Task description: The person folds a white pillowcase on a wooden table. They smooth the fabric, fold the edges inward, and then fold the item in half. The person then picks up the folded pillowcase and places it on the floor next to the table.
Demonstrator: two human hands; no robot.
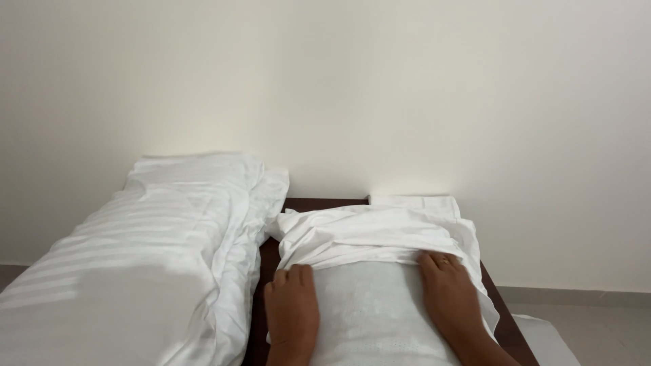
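A white pillow point(369, 308) with a fine textured surface lies on a dark wooden surface point(268, 261). A white pillowcase point(369, 234) is bunched over its far end. My left hand point(291, 308) rests flat on the pillow's left edge, its fingertips at the pillowcase's hem. My right hand point(447, 288) lies on the pillow's right side, with its fingertips tucked at the hem of the pillowcase; a ring shows on one finger. Whether either hand pinches the fabric is unclear.
A bulky white striped duvet point(146, 261) is heaped on the left, close to my left hand. A folded white cloth point(413, 202) lies behind the pillowcase against the cream wall point(407, 88). Grey floor point(597, 325) shows at the right.
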